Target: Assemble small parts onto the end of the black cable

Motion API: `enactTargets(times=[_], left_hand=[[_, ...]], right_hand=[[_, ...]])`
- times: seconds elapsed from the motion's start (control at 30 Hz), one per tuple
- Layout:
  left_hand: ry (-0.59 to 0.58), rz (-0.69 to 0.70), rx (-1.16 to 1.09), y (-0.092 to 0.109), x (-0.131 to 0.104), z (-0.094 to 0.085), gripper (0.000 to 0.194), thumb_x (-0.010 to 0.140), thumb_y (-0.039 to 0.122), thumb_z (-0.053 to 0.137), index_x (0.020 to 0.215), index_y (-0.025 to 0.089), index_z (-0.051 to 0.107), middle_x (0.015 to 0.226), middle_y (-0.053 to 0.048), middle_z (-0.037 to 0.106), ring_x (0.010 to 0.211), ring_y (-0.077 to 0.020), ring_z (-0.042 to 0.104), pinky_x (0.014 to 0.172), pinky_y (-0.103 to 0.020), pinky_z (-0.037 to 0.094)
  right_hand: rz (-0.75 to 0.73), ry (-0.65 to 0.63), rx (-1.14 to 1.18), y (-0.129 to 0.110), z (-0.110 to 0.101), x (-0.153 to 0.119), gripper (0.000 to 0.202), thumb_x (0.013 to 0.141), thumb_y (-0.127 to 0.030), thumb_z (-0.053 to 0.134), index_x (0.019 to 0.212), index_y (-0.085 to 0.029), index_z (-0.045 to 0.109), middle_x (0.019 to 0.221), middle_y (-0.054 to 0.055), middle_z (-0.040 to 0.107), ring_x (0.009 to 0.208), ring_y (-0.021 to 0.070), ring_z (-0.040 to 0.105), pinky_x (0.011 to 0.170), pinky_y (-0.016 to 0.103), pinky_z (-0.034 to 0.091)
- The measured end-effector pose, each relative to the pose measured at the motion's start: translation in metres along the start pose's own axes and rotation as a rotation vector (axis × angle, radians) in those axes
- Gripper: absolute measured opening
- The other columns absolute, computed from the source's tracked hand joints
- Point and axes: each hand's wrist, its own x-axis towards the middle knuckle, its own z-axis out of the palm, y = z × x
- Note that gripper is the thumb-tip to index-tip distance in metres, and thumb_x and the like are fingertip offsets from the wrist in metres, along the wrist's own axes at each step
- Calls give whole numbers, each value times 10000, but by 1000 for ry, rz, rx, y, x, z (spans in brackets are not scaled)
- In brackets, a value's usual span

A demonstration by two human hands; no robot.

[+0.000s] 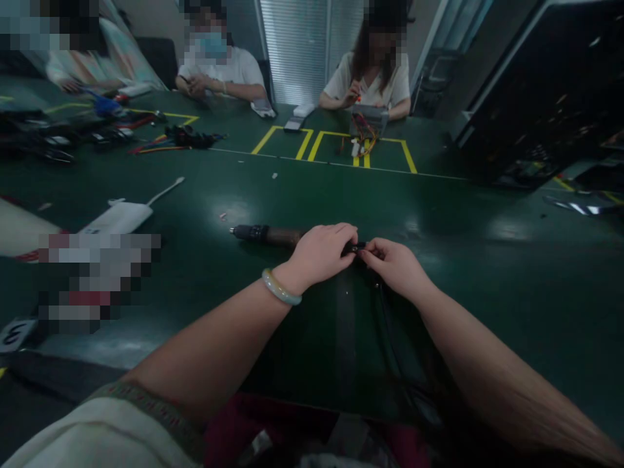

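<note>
An electric screwdriver (280,236) lies on the green table in front of me, its bit end pointing left. My left hand (325,252), with a pale bangle on the wrist, is closed over the tool's rear part and hides it. Close by on the right, my right hand (396,263) pinches a small dark cable plug (359,247) at the tail end. From there a black cable (387,325) runs down toward the table's near edge. My fingers hide whether the plug sits fully in the tool.
A white device with a short lead (121,218) lies at left near another person's arm (24,231). Dark cable bundles (188,136) are at the back left. Two people sit opposite; coloured wires (365,136) lie before one. A large black panel (526,97) stands at right.
</note>
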Motion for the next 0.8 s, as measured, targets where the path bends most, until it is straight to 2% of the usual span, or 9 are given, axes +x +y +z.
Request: enactTargets(times=[0.2,0.47,0.63,0.8], left_hand=[[-4,40,-10,-2,0,0,71,880,243,578,943,214,590,1161,-42,633,1029,-216,613,889,-376,459],[-1,21,-8,-2,0,2,175,853,221,593,1025,202,569,1108,-54,643,1022,-217,615,884,-376,471],[-1,31,-13,-3,0,2,92,866,214,572,956,205,585,1078,-49,655,1010,-218,618,885,-381,467],[4,36,-19,-2,0,3,94,869,214,574,961,214,589,1080,-33,655,1019,-212,612,901,-377,455]], right_hand=[[10,-14,0,-1,-1,0,255,882,-437,522,803,-227,642,676,-11,651,576,156,571,524,255,351],[13,-6,-9,-1,0,1,268,866,-443,522,782,-225,654,688,4,664,591,167,585,529,268,360],[17,-19,-17,1,-1,1,265,869,-453,522,816,-235,663,709,2,676,586,167,585,517,265,358],[6,-10,-15,1,-1,0,263,881,-445,518,815,-236,663,703,-1,676,594,165,594,531,266,373]])
